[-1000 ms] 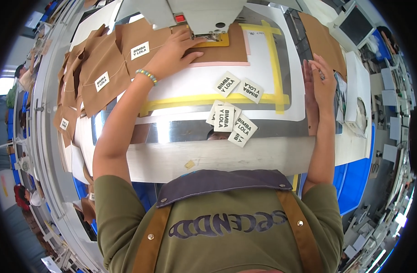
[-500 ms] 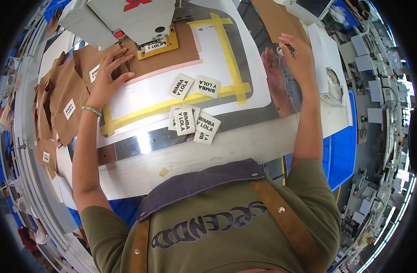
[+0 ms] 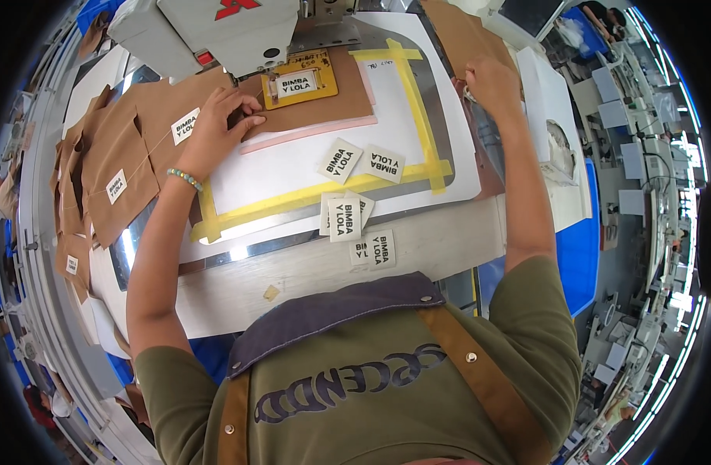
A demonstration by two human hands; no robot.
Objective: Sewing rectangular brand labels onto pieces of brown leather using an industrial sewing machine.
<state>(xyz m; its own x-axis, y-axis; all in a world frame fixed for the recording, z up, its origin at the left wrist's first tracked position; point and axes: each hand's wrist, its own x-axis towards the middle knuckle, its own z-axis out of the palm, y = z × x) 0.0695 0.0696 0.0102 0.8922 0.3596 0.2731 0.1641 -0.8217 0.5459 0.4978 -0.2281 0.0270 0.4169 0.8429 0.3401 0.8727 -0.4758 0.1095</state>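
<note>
My left hand (image 3: 230, 116) rests with thumb and fingers apart on brown sheet material (image 3: 321, 115), left of a yellow frame (image 3: 269, 99) holding a printed white label (image 3: 295, 84) below the sewing machine head (image 3: 231, 35). My right hand (image 3: 487, 85) is closed around a small pale thing I cannot make out, at the right side of the plate. Several loose white labels (image 3: 341, 160) lie on the white backing sheet (image 3: 286, 159) inside yellow tape, and more (image 3: 383, 249) lie at the plate's front edge.
A pile of labelled brown pieces (image 3: 119, 209) covers the left side. Brown sheets (image 3: 452, 31), a white box (image 3: 549, 124) and a screen (image 3: 522, 15) are at the right. A blue bin (image 3: 580, 271) stands beside the table. Other workstations line both edges of the view.
The yellow frame now shows more fully from under the machine head. My left hand has moved off it leftward. My right hand has closed. Two labels have slid toward the front edge.
</note>
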